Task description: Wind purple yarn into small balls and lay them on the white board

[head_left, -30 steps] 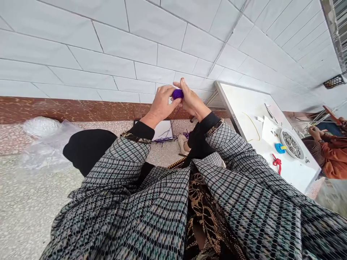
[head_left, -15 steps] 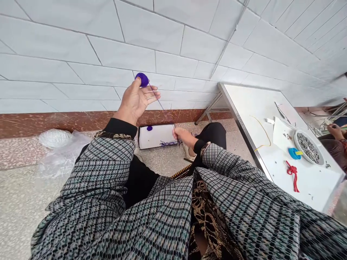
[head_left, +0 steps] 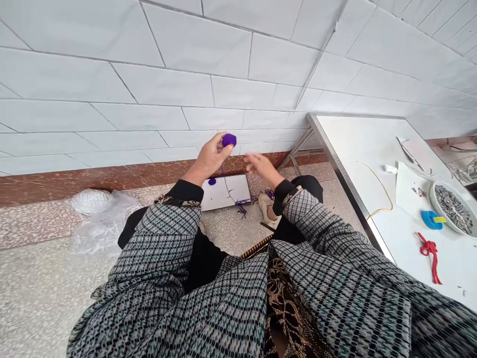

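Observation:
A small ball of purple yarn (head_left: 229, 140) sits between the thumb and fingers of my left hand (head_left: 211, 158), raised in front of the tiled wall. From it a strand of yarn (head_left: 226, 185) hangs down toward a white shallow box (head_left: 219, 200) on the floor. My right hand (head_left: 260, 166) is just to the right of the ball, apart from it, fingers spread and slightly blurred; I see nothing in it. In the box lies a second, smaller purple ball (head_left: 212, 182), and a tangle of purple yarn (head_left: 243, 203) spills over its front edge.
To the right stands a white metal-edged table (head_left: 357, 149) with a bowl of small metal pieces (head_left: 452, 209), a blue tape roll (head_left: 431, 220), a red knotted cord (head_left: 430, 251) and a yellow cord (head_left: 383, 191). White yarn (head_left: 91, 201) and a plastic bag (head_left: 102, 231) lie on the floor at left.
My left hand has moved right and down with the purple ball. My right hand has risen from near the box toward the ball, its fingers now spread. The yarn between them hangs loose.

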### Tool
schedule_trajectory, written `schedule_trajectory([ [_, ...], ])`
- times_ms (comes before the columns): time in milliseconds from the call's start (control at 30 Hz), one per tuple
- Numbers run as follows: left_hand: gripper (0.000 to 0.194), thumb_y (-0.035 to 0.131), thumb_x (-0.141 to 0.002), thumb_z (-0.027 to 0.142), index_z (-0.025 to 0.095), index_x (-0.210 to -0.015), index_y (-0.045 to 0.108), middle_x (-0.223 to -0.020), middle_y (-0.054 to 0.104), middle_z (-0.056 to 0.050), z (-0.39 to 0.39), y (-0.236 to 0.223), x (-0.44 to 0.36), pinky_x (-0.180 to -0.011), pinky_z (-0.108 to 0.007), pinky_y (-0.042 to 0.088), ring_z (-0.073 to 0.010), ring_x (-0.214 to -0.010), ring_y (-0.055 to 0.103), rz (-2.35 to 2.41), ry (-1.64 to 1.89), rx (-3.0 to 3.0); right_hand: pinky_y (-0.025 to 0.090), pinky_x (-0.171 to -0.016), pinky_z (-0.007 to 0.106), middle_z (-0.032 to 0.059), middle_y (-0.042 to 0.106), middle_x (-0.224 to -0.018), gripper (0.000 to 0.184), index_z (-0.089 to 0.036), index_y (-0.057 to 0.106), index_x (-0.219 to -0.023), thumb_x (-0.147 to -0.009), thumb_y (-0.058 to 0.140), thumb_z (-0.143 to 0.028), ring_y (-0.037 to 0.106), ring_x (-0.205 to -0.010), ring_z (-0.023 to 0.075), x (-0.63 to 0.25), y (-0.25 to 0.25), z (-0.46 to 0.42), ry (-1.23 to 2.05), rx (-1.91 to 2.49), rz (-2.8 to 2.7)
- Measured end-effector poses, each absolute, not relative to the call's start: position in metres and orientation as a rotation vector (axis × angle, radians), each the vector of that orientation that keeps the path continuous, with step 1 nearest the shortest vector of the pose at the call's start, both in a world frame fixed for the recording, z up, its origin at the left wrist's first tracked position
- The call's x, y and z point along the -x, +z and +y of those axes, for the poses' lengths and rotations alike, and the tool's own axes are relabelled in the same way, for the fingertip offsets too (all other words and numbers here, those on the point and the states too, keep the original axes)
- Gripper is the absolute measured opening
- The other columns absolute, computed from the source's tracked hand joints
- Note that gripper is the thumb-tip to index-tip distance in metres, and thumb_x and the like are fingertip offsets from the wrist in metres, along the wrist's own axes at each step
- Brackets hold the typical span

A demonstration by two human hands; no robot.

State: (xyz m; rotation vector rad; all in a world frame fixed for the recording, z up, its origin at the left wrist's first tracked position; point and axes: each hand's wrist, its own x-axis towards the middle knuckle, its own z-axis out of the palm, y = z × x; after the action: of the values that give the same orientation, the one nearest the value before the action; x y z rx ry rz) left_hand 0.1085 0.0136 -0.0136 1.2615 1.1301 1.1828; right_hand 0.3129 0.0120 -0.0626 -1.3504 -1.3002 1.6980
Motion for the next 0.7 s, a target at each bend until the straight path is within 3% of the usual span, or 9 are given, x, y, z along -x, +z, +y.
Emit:
schedule_trajectory([
  [67, 0.029, 0.075, -0.090, 0.004, 0.018, -0.116, 0.071, -0.103, 0.076, -0.004, 0.013, -0.017, -0.113, -0.089, -0.024, 0.057, -0.0179, -0.094, 0.071, 1.187, 1.185, -1.350, 0.055, -0.063, 0.015, 0.0009, 0.074, -0.100, 0.006, -0.022, 0.069, -0.124, -0.125, 0.068, -0.028, 0.066, -0.072, 0.0094, -0.303, -0.034, 0.030, 1.653, 1.213, -1.134],
  [233, 0.037, 0.077, -0.094, 0.011, 0.019, -0.131, 0.074, -0.103, 0.077, -0.004, 0.015, -0.034, -0.115, -0.101, -0.033, 0.060, -0.0225, -0.098, 0.074, 1.349, 1.170, -1.553, 0.051, -0.059, 0.013, -0.0051, 0.069, -0.078, 0.032, -0.020, 0.068, -0.111, -0.104, 0.099, -0.020, 0.064, -0.067, 0.0094, -0.287, -0.003, 0.046, 1.812, 1.110, -1.098],
  [400, 0.048, 0.074, -0.095, 0.017, 0.022, -0.142, 0.071, -0.111, 0.080, -0.005, 0.024, -0.060, -0.117, -0.099, -0.037, 0.063, -0.0223, -0.097, 0.075, 1.373, 1.219, -1.675, 0.044, -0.051, 0.012, -0.0061, 0.067, -0.072, 0.028, -0.019, 0.066, -0.109, -0.109, 0.094, -0.020, 0.059, -0.059, 0.0079, -0.287, -0.005, 0.050, 1.864, 1.134, -1.064],
  [500, 0.047, 0.069, -0.101, 0.020, 0.024, -0.147, 0.069, -0.094, 0.075, -0.003, 0.028, -0.067, -0.118, -0.080, -0.031, 0.059, -0.0184, -0.079, 0.067, 1.288, 1.258, -1.597, 0.044, -0.049, 0.013, -0.0048, 0.069, -0.076, 0.023, -0.019, 0.064, -0.107, -0.111, 0.087, -0.016, 0.059, -0.057, 0.0074, -0.289, 0.004, 0.062, 1.842, 1.114, -1.079],
  [633, 0.021, 0.059, -0.108, 0.029, 0.020, -0.114, 0.077, -0.066, 0.047, 0.004, 0.023, -0.058, -0.113, -0.062, -0.029, 0.039, -0.0158, -0.059, 0.041, 1.271, 1.100, -1.597, 0.047, -0.057, 0.012, -0.0048, 0.067, -0.082, 0.029, -0.021, 0.057, -0.099, -0.113, 0.081, -0.014, 0.063, -0.063, 0.0062, -0.293, 0.009, 0.083, 1.634, 1.117, -1.145],
  [700, 0.023, 0.062, -0.107, 0.033, 0.018, -0.096, 0.077, -0.066, 0.049, 0.003, 0.018, -0.048, -0.109, -0.064, -0.029, 0.039, -0.0154, -0.061, 0.041, 1.235, 0.957, -1.713, 0.046, -0.059, 0.013, -0.0058, 0.063, -0.081, 0.027, -0.020, 0.056, -0.098, -0.113, 0.074, -0.006, 0.060, -0.062, 0.0061, -0.296, 0.002, 0.088, 1.487, 1.210, -1.255],
])
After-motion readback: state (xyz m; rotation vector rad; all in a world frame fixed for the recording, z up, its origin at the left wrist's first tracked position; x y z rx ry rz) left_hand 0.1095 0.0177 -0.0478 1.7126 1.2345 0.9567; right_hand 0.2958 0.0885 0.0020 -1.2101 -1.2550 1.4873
